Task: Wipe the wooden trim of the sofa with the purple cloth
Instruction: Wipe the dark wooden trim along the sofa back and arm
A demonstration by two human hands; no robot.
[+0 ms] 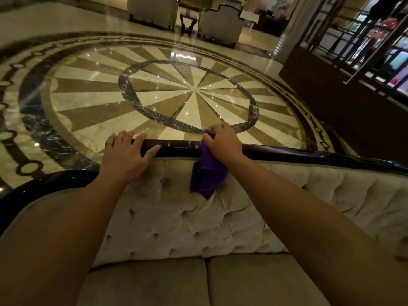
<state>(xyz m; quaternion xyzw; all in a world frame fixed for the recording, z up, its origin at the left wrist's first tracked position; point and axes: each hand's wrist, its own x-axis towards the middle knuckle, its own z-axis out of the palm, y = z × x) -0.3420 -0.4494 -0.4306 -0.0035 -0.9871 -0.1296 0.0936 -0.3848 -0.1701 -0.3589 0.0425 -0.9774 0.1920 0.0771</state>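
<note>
Right hand (223,143): fingers curled round the purple cloth (207,173), gripping it on top of the wooden trim (309,153) near the middle of the sofa's back rail; the loose end of the cloth hangs down the near side over the tufted backrest (198,221). Left hand (125,154): fingers straight and spread, palm laid flat on the trim left of the cloth, holding nothing. Wooden trim: dark, glossy, running from the left arm of the sofa (254,281) across to the right edge of view. Sofa: beige upholstery, buttoned back, two seat cushions at the near edge. Marble floor (88,89): polished, with a round sunburst inlay in cream, tan and black, beyond the rail. Armchairs (218,25): two, pale, dark-framed, at the far side. Display shelves (375,51): far right, contents blurred. Writing, labels, brands: none legible.
</note>
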